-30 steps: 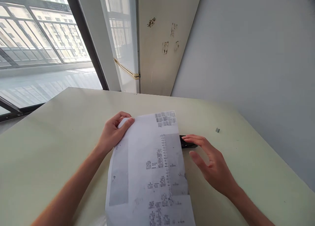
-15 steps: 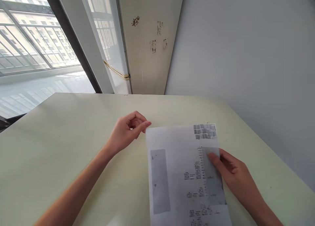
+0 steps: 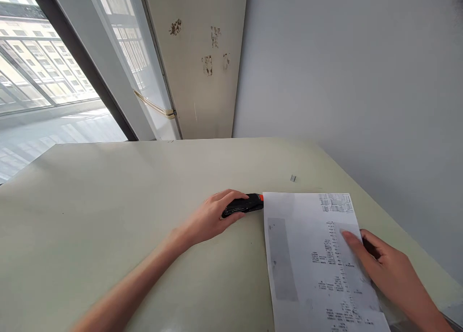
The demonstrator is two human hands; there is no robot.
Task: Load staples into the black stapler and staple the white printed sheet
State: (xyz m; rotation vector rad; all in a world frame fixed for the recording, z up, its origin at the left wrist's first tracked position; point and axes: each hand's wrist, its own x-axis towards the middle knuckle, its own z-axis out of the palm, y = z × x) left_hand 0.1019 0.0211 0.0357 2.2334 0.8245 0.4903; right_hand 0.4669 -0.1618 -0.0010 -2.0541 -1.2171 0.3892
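My left hand (image 3: 217, 215) is closed around a black stapler (image 3: 243, 204) with an orange tip, which rests on the pale table (image 3: 108, 216) just left of a printed sheet. The sheet of paper (image 3: 314, 264) lies flat on the table at the right, with grey blocks and lines of print. My right hand (image 3: 383, 264) rests on the sheet's right edge, thumb on top and fingers curled at the edge, holding it. A small grey staple strip (image 3: 292, 178) lies on the table beyond the paper.
A grey wall (image 3: 343, 81) runs along the table's right side. A cream panel with brown stains (image 3: 198, 57) stands behind the far edge, beside a large window (image 3: 47, 81). The table's right edge is close to my right hand.
The paper has been moved to the right by my right hand, which uncovered the stapler. My left hand let go of the sheet's corner and closed on the stapler.
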